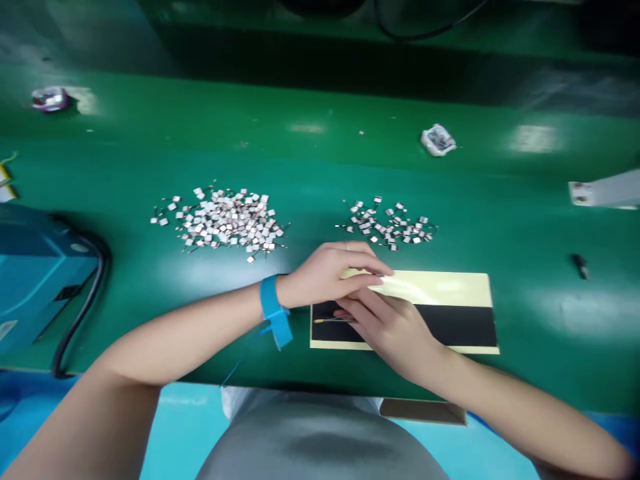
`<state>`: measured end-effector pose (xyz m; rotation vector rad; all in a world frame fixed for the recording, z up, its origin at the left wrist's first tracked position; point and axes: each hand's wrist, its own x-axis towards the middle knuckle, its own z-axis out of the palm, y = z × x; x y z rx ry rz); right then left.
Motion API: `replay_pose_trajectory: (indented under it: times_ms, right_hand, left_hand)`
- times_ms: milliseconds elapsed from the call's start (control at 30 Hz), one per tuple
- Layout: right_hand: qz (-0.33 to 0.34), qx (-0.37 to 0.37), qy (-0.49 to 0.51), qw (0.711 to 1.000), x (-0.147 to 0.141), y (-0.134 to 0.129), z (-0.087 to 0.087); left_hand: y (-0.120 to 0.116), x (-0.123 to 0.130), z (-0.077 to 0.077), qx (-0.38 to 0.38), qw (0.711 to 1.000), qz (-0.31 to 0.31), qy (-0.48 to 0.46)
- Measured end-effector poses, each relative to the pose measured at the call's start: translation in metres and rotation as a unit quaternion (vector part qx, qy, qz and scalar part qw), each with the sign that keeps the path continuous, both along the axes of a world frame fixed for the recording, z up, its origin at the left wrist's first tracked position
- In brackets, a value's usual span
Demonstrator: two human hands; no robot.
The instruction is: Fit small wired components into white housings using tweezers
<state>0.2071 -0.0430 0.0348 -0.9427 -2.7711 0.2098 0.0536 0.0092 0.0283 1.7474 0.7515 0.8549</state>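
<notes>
Small wired pouch cells [223, 223] are lying heaped on a green worktop [310, 167] as a person's left hand [327, 275], fingers flat together, is resting on a cream-and-black sheet [450, 323]. The right hand [387, 327] is curling over a thin yellow-tipped strip [330, 320] on its black half, its grip unclear.

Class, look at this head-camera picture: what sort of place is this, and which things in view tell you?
Probably an electronics assembly workshop: a green anti-static workbench, a blue anti-static wrist strap, and two heaps of tiny wired components.
</notes>
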Motion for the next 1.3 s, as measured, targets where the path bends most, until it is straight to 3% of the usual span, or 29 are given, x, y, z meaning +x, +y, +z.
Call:
replay_pose_trajectory:
  times_ms: [133, 333, 633, 833, 933, 1033, 1167, 1300]
  right_hand:
    - [0.01, 0.01, 0.012, 1.0, 0.002, 0.001, 0.004]
    - [0.014, -0.011, 0.027, 0.999, 0.007, 0.004, 0.004]
    - [0.013, 0.021, -0.003, 1.0, 0.008, -0.001, 0.008]
    - [-0.005, 0.073, -0.027, 0.997, 0.003, -0.005, 0.011]
    - [-0.011, 0.031, -0.016, 0.999, 0.004, -0.007, 0.009]
    - [-0.029, -0.014, -0.002, 0.999, 0.005, -0.007, 0.006]
    - [-0.051, -0.126, 0.033, 0.99, 0.006, 0.003, 0.005]
    - [-0.094, -0.24, 0.101, 0.961, 0.009, 0.019, 0.013]
  left_hand:
    - [-0.003, 0.0, -0.003, 0.085, 0.993, 0.022, 0.081]
    - [-0.001, -0.001, -0.001, 0.09, 0.981, 0.019, 0.174]
    - [-0.002, -0.001, 0.0, -0.051, 0.989, 0.0, 0.14]
    - [-0.001, 0.0, -0.003, 0.047, 0.986, 0.042, 0.154]
    - [-0.003, 0.0, -0.004, 0.119, 0.971, 0.106, 0.18]
    - [-0.005, 0.0, -0.006, 0.166, 0.962, 0.113, 0.187]
    - [-0.006, 0.0, -0.009, 0.157, 0.972, 0.098, 0.143]
    - [-0.007, 0.0, -0.009, 0.144, 0.978, 0.124, 0.088]
